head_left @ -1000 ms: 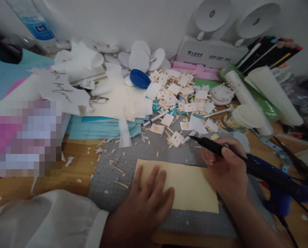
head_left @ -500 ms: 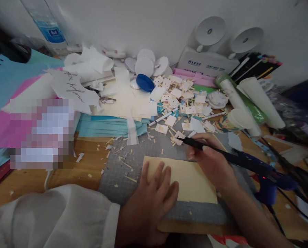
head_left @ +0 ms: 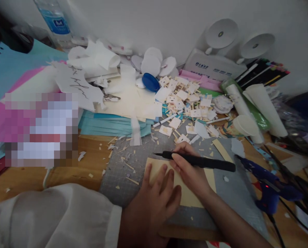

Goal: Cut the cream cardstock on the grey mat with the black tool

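Card (head_left: 190, 198) was best pinned flat by the spread left hand (head_left: 155, 199), clear of the knife (head_left: 212, 162) gripped by the right hand (head_left: 189, 170).

A pale yellow rectangular paper sheet (head_left: 188, 199) lies on a grey gridded cutting mat (head_left: 226, 201).
Clocked from the sheet: the left hand (head_left: 159, 196) on its 9 o'clock side; the right hand (head_left: 189, 170), holding a slim black pen-shaped tool (head_left: 212, 163), near its 12 o'clock edge; beyond, at 12, a heap of small cream square pieces (head_left: 187, 98) with sticks; between 1 and 2, a patterned paper cup (head_left: 243, 126); at 3, a blue glue gun (head_left: 270, 186); at 10, layered light-blue paper sheets (head_left: 115, 128); at 11, a clear plastic bottle (head_left: 58, 26).
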`<action>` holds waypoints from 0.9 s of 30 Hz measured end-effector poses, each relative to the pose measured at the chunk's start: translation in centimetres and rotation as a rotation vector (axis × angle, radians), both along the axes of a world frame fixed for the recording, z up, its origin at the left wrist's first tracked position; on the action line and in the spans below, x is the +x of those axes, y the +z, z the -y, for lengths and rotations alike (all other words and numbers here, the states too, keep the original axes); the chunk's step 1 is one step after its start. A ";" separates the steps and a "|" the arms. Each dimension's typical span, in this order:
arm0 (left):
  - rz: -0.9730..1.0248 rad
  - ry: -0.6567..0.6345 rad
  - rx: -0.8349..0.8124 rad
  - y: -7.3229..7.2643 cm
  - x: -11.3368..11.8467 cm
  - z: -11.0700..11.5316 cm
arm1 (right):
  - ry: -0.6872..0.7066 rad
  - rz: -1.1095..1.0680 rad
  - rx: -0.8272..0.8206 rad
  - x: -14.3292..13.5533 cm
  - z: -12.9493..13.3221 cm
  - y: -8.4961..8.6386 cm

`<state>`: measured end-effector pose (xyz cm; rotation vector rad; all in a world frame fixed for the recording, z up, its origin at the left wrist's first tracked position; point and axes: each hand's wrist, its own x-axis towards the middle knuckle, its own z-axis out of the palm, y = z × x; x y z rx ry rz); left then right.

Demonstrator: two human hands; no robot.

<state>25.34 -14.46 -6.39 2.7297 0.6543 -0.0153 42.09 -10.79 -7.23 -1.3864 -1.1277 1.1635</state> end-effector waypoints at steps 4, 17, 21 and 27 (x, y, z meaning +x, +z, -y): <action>0.017 -0.009 -0.014 -0.3 -0.2 -0.3 | -0.038 0.030 -0.022 0.0 0.2 0.2; 0.007 0.034 0.087 -0.4 0.1 0.2 | -0.135 -0.238 -0.015 0.6 -0.2 0.7; -0.035 0.002 0.022 0.1 0.1 0.0 | -0.133 -0.254 0.001 0.7 -0.6 0.5; -0.026 -0.050 -0.026 0.5 -0.3 -0.7 | -0.136 -0.300 0.006 0.7 -0.7 0.3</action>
